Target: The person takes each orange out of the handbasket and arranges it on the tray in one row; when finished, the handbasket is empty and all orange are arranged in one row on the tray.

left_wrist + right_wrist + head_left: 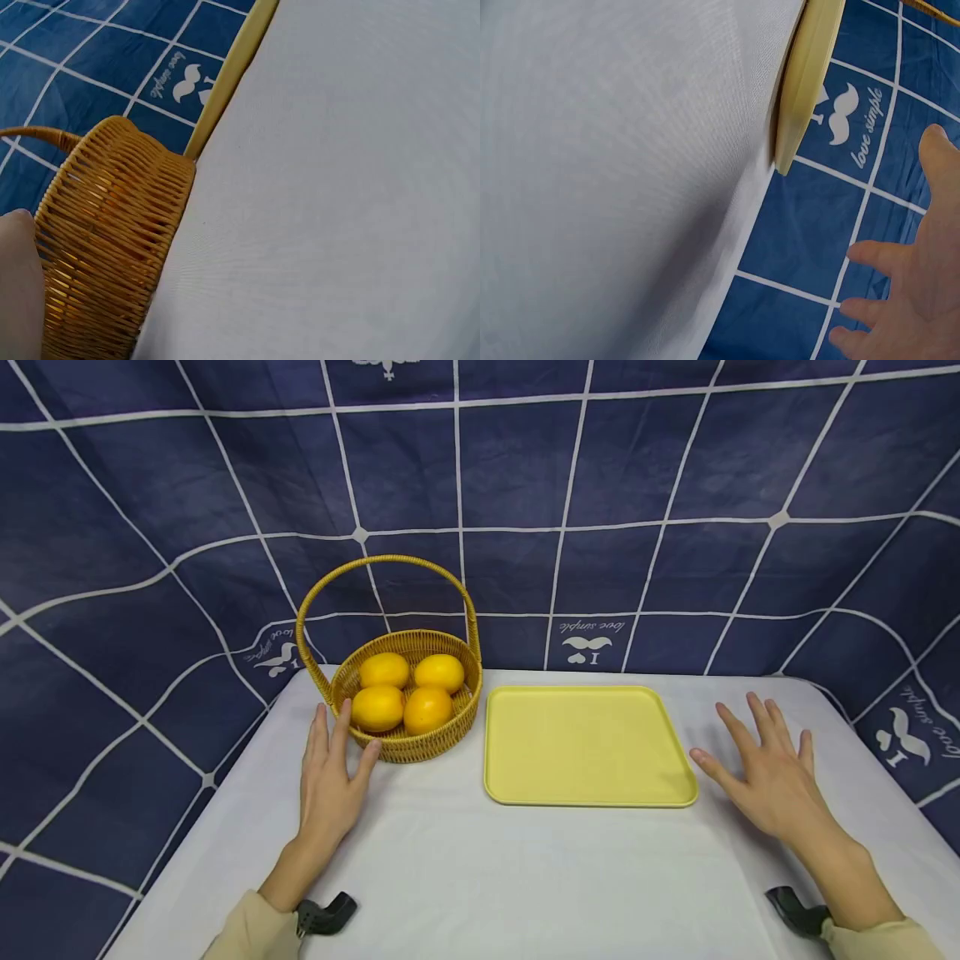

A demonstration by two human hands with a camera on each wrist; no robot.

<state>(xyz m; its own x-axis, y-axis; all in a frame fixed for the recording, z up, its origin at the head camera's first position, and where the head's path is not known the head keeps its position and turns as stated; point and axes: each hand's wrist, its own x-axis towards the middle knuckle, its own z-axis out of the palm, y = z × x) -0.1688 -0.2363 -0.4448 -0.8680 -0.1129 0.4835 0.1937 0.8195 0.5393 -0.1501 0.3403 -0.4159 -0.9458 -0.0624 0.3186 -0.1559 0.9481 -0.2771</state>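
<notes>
A golden wicker basket (405,750) with a tall arched handle stands at the back left of the table. Several smooth yellow fruits lie in it, among them a lemon-shaped one (377,708) and a rounder, more orange one (428,710). My left hand (330,789) is at the basket's front left, fingers straight and spread, fingertips right at the rim and holding nothing. In the left wrist view the basket's woven side (112,232) is beside the thumb (19,285). Just right of a yellow rectangular tray (585,747), my right hand (776,785) spreads its fingers and holds nothing.
A white cloth (525,877) covers the table. Behind it and at both sides hangs a dark blue curtain (517,460) with white grid lines, right at the table's edges. The tray is flat, with a low raised rim, and lies right of the basket.
</notes>
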